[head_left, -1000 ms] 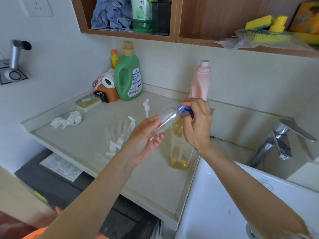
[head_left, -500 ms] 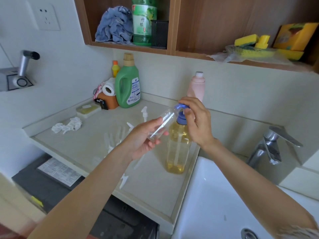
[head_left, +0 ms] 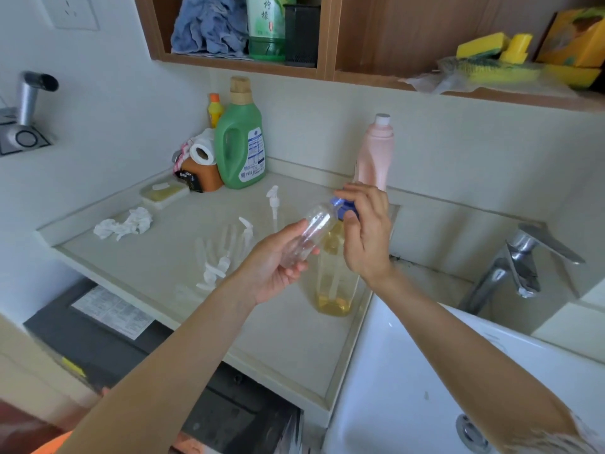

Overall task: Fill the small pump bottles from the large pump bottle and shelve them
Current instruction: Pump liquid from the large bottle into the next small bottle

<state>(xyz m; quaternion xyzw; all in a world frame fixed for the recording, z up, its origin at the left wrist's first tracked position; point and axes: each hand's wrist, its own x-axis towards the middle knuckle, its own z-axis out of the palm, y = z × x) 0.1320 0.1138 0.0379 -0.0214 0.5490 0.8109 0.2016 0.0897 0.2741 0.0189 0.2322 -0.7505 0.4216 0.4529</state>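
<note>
**Small bottle held to the big pump's spout**

I see my left hand (head_left: 278, 263) reaching in from the lower left, palm turned up, fingers and thumb curled round the lower half of a clear small bottle (head_left: 307, 234). The bottle is tilted, its base down in my palm and its open neck pointing up and to the right. My right hand (head_left: 363, 231) comes in from the lower right with the forearm angled up over the sink (head_left: 409, 371); the wrist is bent and the fingers curve down over the blue pump head (head_left: 342, 206) of the large pump bottle (head_left: 334, 276), thumb on its near side, so the hand is clamped on the pump.

The small bottle's neck sits right at the blue pump head, touching it or just beside it; I cannot tell which. The large pump bottle stands upright on the worktop (head_left: 278, 339) near its right edge, just beside the sink, with yellow liquid low in its base. It is directly below my right hand and just to the right of my left.

Further left on the worktop lie several more clear bottles and white pump tops (head_left: 214, 270), blurred, with one white pump (head_left: 272, 201) standing behind them. A pink bottle (head_left: 375, 152) stands behind my right hand at the back wall.
</note>
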